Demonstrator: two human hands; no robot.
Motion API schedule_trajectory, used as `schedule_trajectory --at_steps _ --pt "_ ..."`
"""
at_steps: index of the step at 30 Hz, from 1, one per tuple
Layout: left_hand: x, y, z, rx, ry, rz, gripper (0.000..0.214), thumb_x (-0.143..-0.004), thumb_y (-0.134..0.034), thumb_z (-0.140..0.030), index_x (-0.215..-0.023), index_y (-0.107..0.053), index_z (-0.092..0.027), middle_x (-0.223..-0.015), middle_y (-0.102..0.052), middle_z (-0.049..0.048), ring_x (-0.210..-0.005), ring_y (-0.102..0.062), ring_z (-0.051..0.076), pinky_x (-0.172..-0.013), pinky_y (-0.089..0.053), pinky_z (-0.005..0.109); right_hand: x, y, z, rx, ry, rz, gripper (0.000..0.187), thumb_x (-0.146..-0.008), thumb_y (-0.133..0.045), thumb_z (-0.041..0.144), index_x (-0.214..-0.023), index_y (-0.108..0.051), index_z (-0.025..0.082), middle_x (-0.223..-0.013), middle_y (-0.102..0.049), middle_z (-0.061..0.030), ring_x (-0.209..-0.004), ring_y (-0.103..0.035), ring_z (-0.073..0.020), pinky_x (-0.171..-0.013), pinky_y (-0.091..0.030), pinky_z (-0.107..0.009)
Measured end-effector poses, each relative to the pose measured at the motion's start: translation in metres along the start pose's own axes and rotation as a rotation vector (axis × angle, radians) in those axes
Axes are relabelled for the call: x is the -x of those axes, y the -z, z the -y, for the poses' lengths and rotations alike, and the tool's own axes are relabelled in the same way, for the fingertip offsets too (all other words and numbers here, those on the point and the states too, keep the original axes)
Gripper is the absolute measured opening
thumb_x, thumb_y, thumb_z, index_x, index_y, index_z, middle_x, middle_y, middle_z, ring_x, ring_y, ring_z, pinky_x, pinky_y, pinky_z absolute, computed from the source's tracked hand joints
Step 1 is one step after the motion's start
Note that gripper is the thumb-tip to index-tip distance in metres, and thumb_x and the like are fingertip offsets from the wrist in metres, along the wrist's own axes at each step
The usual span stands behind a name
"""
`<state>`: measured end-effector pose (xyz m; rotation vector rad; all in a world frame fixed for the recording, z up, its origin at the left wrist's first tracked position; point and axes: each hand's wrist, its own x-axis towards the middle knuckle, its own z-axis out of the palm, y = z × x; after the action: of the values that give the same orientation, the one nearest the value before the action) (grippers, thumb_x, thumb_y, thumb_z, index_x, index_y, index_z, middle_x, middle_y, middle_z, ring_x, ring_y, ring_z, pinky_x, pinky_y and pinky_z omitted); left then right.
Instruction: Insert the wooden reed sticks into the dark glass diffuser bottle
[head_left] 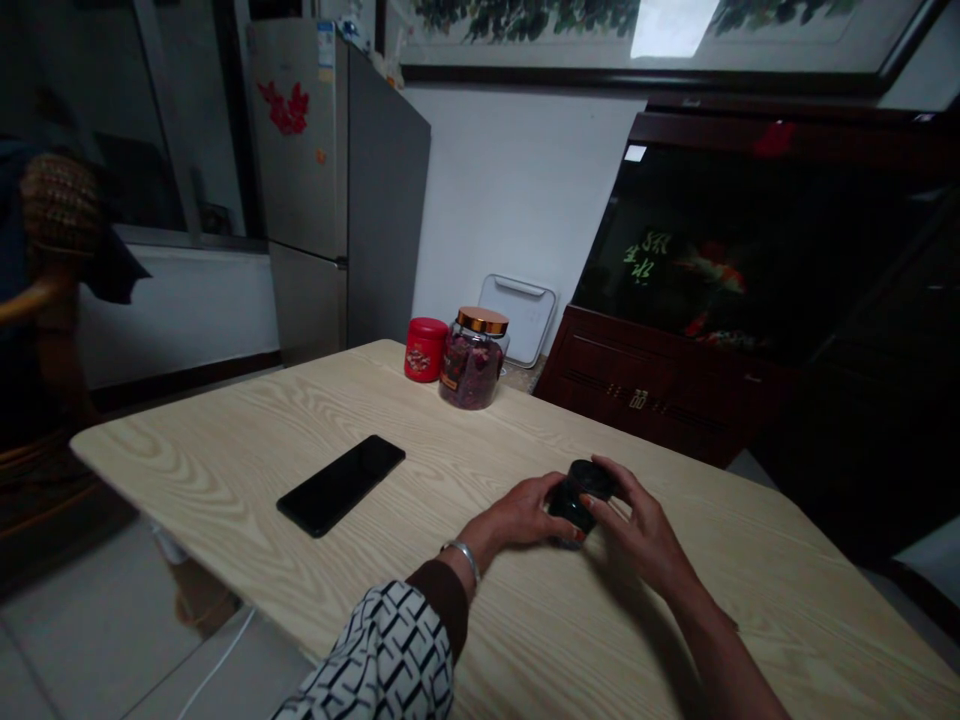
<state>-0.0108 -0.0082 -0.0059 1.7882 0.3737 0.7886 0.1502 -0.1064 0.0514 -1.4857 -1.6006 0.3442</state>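
A small dark jar (568,508) stands on the light wooden table (465,480), right of its middle. My left hand (525,512) is closed around the jar's body, thumb across the near side. On top of the jar is a round black lid (590,476), tilted a little to the right. My right hand (637,520) grips this lid between thumb and fingers. Whether the lid is seated on the jar or lifted off, I cannot tell. What the jar contains is too dark to make out.
A black phone (342,484) lies left on the table. Toward the back edge stand a red canister (426,350) and a large clear jar (471,370) of dark red dried pieces with a gold lid. Behind are a fridge (307,170) and a dark cabinet (660,370).
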Motion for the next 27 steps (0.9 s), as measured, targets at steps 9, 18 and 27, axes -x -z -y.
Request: schedule_trajectory --at_steps 9,18,27 --pt "0.000 -0.001 -0.004 -0.015 -0.020 0.004 0.063 -0.063 -0.082 -0.030 -0.121 -0.060 -0.017 -0.106 -0.066 0.0048 -0.093 -0.056 0.020 -0.078 -0.043 0.027 0.003 -0.008 -0.007 0.020 -0.007 -0.062 0.055 -0.084 -0.061 0.044 -0.133 -0.049 0.022 -0.137 -0.054 -0.0118 -0.124 -0.053 -0.0273 -0.106 -0.040 -0.045" --pt "0.003 0.001 0.000 -0.058 0.005 0.026 0.073 -0.060 -0.084 -0.032 -0.126 -0.056 -0.018 -0.116 -0.065 0.0082 -0.104 -0.058 0.025 -0.088 -0.045 0.033 0.017 -0.026 -0.020 -0.095 -0.085 -0.199 0.073 -0.081 -0.063 0.050 -0.143 -0.034 0.022 -0.137 -0.050 -0.0154 -0.115 -0.057 -0.0281 -0.094 -0.049 -0.043" --pt "0.020 -0.004 -0.002 -0.094 -0.041 -0.045 0.070 -0.065 -0.079 -0.026 -0.129 -0.051 -0.017 -0.123 -0.061 0.0106 -0.113 -0.055 0.026 -0.098 -0.042 0.037 0.036 -0.033 -0.039 0.252 -0.067 -0.142 0.064 -0.077 -0.065 0.051 -0.132 -0.048 0.022 -0.112 -0.061 -0.0093 -0.087 -0.062 -0.0241 -0.077 -0.051 -0.038"
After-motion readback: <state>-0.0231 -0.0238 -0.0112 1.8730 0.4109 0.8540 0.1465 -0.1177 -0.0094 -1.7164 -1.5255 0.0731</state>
